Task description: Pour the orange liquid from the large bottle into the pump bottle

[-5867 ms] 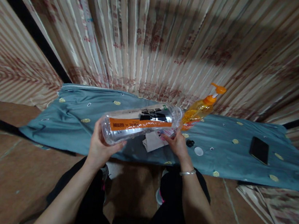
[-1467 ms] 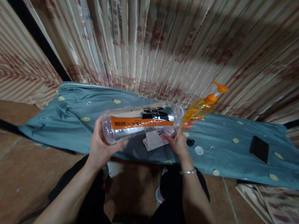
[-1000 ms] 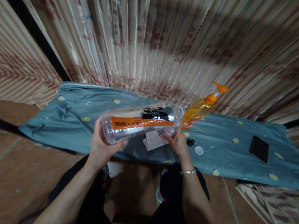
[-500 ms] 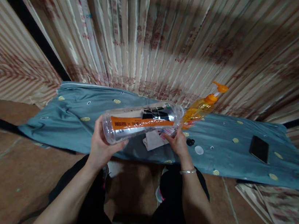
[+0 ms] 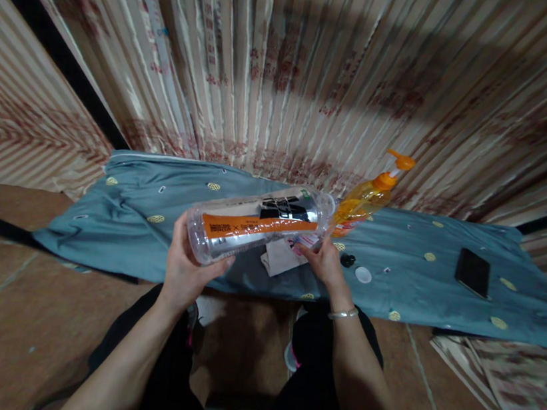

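A large clear plastic bottle (image 5: 256,221) with an orange, silver and black label lies tilted across both hands, its neck end up to the right. My left hand (image 5: 187,267) is wrapped round its base. My right hand (image 5: 321,258) is closed at the shoulder near the neck, thumb pointing left and the other fingers largely hidden. Under the bottle, close to my right thumb, lies a folded whitish cloth (image 5: 280,260) with a coloured print. Just behind the neck stands a pump bottle (image 5: 359,203) of yellow-orange liquid with an orange pump head.
A blue-green cloth with yellow patterns covers the low table (image 5: 123,232). To the right of my right hand lie a small black object (image 5: 347,260) and a white round lid (image 5: 363,275). A dark flat rectangular object (image 5: 473,272) lies farther right. Pleated curtain (image 5: 289,86) hangs behind.
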Available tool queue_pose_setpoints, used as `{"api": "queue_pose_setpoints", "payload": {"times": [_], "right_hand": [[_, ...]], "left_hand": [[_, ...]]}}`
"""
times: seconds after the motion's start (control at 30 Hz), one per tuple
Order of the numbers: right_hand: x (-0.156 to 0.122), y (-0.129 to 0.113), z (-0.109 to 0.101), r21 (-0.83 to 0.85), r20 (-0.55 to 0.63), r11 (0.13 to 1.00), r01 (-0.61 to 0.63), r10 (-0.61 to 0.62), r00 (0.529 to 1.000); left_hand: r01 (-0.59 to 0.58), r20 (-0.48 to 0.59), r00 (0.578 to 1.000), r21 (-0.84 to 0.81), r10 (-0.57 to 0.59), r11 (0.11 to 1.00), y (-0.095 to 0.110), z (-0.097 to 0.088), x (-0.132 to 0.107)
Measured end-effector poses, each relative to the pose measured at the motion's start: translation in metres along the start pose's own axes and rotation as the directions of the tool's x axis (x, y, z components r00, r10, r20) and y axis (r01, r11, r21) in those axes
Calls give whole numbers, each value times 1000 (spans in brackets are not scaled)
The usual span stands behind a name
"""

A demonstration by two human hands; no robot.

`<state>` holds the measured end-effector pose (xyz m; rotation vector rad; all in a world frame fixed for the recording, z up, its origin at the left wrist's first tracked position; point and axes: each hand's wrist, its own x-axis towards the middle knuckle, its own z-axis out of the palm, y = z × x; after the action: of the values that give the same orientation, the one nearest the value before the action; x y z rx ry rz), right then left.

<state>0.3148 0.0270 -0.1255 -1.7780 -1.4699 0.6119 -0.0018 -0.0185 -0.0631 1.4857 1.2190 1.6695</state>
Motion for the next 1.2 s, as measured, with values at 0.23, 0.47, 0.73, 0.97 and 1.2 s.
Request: {"api": "queue_pose_setpoints", "payload": {"times": [0.23,0.47,0.73,0.97,1.2], "right_hand": [[1,-2,-1,-44,15,999,-23,23,1000],[1,-1,1,-36,-5,999,7,-7,1000],[0,-1,0,-13,-6,1000,-15,15,1000],[1,-1,0,1,3,1000,-3,3,1000],[2,3,0,5,0,1000,21,-21,1000]], "left_hand": [[-3,0,1000,16,3,1000,-1,1,-1],[-2,0,1000,19,2,1000,-1,0,0],[-4,26,1000,-3,4,1000,-3,0,0],[3,-5,1000,-4,-3,1000,-3,1,-1],[-1,1,1000,14,1,1000,-6,0,-2]]}}
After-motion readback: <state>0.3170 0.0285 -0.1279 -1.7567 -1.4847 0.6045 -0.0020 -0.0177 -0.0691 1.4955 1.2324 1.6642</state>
